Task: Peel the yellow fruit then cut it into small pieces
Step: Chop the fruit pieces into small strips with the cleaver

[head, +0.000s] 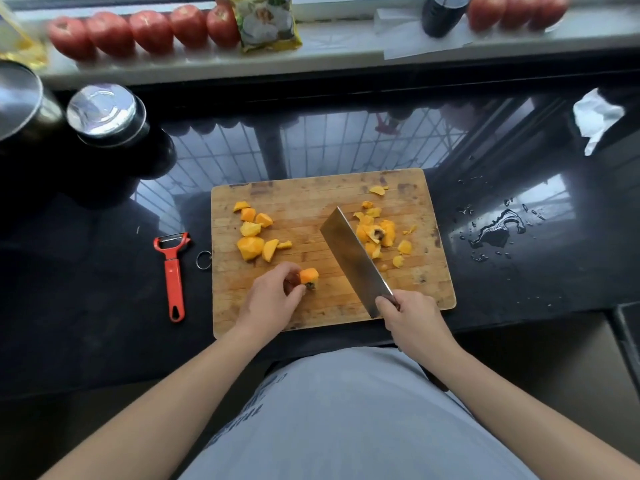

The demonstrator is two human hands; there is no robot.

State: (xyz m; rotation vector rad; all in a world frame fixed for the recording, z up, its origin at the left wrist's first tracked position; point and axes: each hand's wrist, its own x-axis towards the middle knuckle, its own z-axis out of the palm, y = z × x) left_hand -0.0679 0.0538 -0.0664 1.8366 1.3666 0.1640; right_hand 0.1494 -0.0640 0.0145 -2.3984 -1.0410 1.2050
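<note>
L hand fingers pinching fruit piece on board; R hand fingers round cleaver handle.

A glossy black counter mirrors a barred window. Along its far edge runs a pale sill, daylit.

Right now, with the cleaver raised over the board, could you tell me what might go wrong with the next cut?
1. The left hand pinches a small fruit piece, so the fingertips sit close to where the cleaver would land; a slip could nick them.
2. That piece seems to hold a dark seed; the blade might skid off it.
3. The cutting board lies on a glossy counter with a water puddle nearby, so it might slide.
</note>
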